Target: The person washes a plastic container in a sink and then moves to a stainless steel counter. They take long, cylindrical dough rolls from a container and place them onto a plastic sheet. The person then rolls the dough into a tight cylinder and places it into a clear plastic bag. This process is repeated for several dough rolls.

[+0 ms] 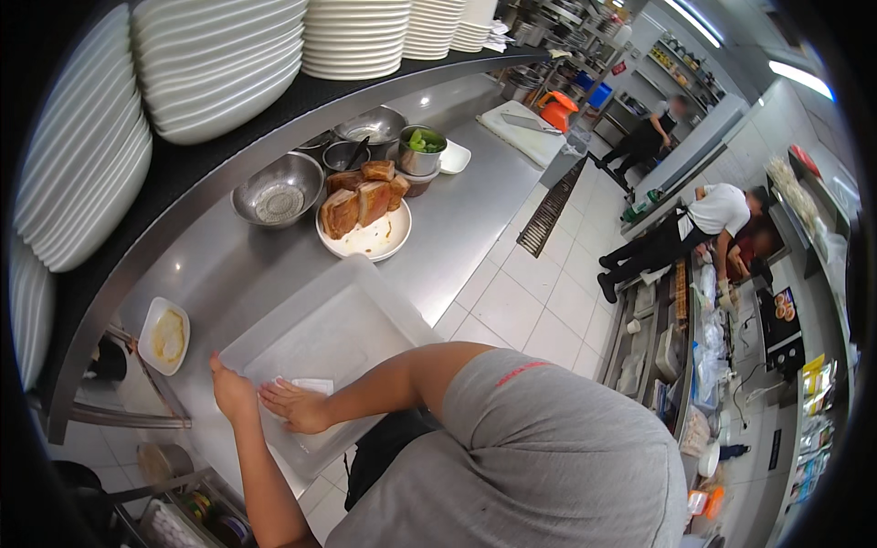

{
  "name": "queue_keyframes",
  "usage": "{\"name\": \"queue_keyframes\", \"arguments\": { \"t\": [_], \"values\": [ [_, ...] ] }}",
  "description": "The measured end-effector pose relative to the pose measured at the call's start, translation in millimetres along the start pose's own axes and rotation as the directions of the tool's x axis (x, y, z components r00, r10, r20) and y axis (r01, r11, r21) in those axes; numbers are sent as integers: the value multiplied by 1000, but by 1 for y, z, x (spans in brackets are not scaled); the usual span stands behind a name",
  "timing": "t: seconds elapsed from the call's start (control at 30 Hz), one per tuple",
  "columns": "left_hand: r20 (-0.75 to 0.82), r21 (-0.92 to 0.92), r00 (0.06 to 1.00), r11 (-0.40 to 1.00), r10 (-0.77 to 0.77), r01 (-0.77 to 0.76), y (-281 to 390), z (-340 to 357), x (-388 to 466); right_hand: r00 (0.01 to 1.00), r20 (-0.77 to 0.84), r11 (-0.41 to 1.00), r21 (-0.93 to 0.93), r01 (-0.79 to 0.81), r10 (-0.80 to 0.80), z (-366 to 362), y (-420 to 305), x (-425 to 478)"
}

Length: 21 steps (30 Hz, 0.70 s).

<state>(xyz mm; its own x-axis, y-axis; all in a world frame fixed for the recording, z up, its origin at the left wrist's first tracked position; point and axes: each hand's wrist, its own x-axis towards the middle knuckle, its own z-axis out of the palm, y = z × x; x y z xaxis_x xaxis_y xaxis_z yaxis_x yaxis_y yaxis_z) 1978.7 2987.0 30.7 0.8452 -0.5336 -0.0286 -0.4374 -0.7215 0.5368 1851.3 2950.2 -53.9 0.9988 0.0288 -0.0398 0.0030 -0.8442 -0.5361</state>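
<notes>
A translucent plastic tub lies on the stainless steel counter in front of me. My left hand grips its rim at the left corner. Inside the tub, my right hand presses flat on a folded white cloth or paper towel, fingers spread slightly. Beyond the tub stands a round white plate with several browned chunks of meat. A small white dish with yellowish residue sits left of my left hand.
Metal bowls and a metal pot with green leaves stand behind the plate. Farther back, a knife lies on a white cutting board. Stacked white plates line the shelf above. Co-workers stand across the tiled aisle.
</notes>
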Motion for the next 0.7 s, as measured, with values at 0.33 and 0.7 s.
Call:
{"name": "queue_keyframes", "arguments": {
  "t": [0.33,0.7],
  "values": [
    [34,-50,985,985,167,-165,-19,14,18,715,694,804,469,-364,-82,-81,-22,-93],
    [58,42,950,950,307,-310,-75,60,66,969,-103,906,-345,-246,224,-122,-28,-253]
  ]
}}
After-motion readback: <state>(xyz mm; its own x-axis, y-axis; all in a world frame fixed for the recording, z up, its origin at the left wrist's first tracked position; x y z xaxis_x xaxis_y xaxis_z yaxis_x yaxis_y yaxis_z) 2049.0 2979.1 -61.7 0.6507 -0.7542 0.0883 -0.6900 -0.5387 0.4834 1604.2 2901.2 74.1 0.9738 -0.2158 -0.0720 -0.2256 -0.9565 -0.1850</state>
